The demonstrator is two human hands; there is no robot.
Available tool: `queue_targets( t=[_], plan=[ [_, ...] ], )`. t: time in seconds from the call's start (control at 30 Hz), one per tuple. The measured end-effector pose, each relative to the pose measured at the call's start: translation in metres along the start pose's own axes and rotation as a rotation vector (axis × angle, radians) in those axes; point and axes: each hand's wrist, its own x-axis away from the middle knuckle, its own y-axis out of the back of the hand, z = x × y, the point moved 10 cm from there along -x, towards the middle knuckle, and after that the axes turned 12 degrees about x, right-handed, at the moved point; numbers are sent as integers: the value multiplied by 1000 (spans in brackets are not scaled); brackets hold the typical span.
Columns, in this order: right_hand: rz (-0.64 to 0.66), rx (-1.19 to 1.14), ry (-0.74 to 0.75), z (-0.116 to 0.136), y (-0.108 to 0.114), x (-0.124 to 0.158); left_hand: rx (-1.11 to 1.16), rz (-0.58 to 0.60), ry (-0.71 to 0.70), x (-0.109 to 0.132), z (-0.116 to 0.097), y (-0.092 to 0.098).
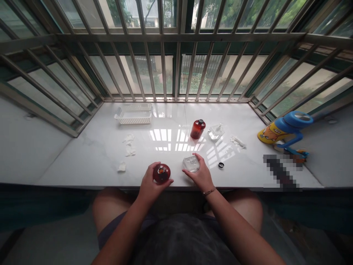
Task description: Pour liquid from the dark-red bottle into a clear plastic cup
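My left hand (150, 184) grips a round amber-red glass bottle (161, 173) with its neck uncapped and facing up. My right hand (201, 173) rests its fingers around a small square clear glass bottle (191, 163), which stands on the white marble sill (82, 158) near the front edge. A small black cap (221, 165) lies to the right of my right hand. Farther back stand a capped amber-red bottle (198, 129) and a clear glass bottle (215, 131), which looks tilted.
A white plastic basket (134, 114) stands at the back left of the sill. Crumpled white tissue pieces (129, 145) lie near the middle. A yellow-and-blue cartoon water bottle (285, 130) lies at the right, beside a pixelated object (281, 173). Metal window bars (176, 66) run behind the sill.
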Motion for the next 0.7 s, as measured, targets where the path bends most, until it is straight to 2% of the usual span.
queue_targets(
  t=[0.23, 0.43, 0.7],
  plan=[
    [-88, 64, 53, 3, 2, 5, 69, 34, -20, -11, 0, -19],
    [-109, 98, 60, 3, 3, 7, -51, -9, -19, -13, 3, -19],
    [-139, 112, 97, 6, 5, 7, -41, -39, -39, -11, 3, -19]
  ],
)
